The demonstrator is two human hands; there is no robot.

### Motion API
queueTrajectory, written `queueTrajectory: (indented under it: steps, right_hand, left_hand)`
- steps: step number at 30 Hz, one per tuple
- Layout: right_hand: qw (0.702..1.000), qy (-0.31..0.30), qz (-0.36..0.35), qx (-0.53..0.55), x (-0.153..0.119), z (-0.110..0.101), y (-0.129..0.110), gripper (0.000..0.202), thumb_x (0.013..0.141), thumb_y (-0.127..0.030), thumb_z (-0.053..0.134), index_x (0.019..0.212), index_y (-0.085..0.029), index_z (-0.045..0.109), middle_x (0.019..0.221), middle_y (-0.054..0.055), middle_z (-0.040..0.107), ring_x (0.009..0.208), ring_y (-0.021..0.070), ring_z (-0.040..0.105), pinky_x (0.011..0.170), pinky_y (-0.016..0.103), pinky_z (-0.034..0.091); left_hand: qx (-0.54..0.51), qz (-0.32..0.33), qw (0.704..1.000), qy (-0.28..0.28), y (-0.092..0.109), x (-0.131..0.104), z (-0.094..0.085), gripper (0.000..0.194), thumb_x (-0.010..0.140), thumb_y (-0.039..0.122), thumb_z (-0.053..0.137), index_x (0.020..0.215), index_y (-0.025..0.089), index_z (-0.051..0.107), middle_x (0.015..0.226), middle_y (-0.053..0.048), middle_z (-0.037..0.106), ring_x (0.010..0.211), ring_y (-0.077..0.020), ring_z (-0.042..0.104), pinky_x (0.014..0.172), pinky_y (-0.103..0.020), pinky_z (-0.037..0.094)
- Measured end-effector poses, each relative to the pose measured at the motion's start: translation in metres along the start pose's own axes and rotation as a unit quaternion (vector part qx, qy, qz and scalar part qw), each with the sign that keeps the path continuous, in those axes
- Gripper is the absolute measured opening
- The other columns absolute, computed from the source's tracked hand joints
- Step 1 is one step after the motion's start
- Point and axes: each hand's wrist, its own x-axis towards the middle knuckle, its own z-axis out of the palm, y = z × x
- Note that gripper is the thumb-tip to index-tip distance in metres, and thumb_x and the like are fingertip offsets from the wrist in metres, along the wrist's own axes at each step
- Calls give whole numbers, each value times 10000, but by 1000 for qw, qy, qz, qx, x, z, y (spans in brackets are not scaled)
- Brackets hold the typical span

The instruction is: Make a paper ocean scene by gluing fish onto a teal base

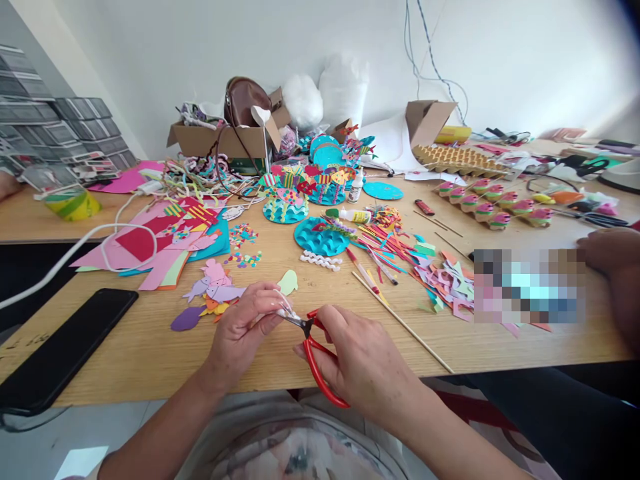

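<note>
Red-handled scissors point(320, 373) are in my right hand point(355, 353), fingers through the handles. Their blades point left and reach the fingertips of my left hand point(245, 327). Pinched there is a small white piece point(284, 311), partly covered by the fingers, so its exact kind is hard to see. Just beyond my hands lie a pale green paper cutout point(288, 282) and white wavy strips point(320, 260). Left of my left hand are purple, pink and orange paper fish cutouts point(215, 293).
A black phone point(65, 347) lies at the left. A thin wooden stick point(405, 323) slants across the right front, near paper scraps point(445, 280). Blue decorated discs point(320, 237) and glue bottles point(356, 185) stand farther back. Another person's hand point(607, 250) rests at the right.
</note>
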Motion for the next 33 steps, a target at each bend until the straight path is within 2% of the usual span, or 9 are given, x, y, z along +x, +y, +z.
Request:
queueTrajectory:
  steps: [7, 15, 21, 33]
  right_hand:
    - [1000, 5, -10, -2, 0, 0, -2, 195, 842, -365, 542, 837, -171, 518, 710, 23, 630, 637, 174, 603, 529, 256, 296]
    - [1000, 5, 1, -10, -1, -1, -4, 197, 849, -372, 524, 831, -175, 515, 719, 28, 636, 630, 175, 601, 529, 257, 297]
    - [1000, 9, -5, -22, 0, 1, -6, 179, 842, -352, 538, 836, -174, 522, 732, 35, 644, 638, 182, 609, 528, 262, 294]
    - [1000, -3, -18, 6, 0, -5, -7, 181, 849, -347, 530, 792, -177, 507, 646, 1, 600, 556, 146, 562, 495, 249, 271]
  left_hand:
    - [2, 22, 1000, 15, 4, 3, 3, 175, 791, 90, 615, 866, 244, 653, 810, -7, 659, 858, -153, 562, 820, -308, 465]
    - [-4, 19, 999, 36, 1, 0, 3, 194, 787, 112, 628, 900, 262, 677, 825, -10, 678, 889, -166, 583, 858, -347, 485]
    - [1, 6, 999, 46, 3, 0, 4, 141, 784, 148, 641, 852, 258, 698, 822, -19, 679, 869, -170, 590, 857, -363, 500]
    - [-15, 2, 999, 38, -1, -3, 3, 162, 795, 133, 629, 867, 261, 697, 831, -17, 673, 877, -166, 574, 875, -373, 489]
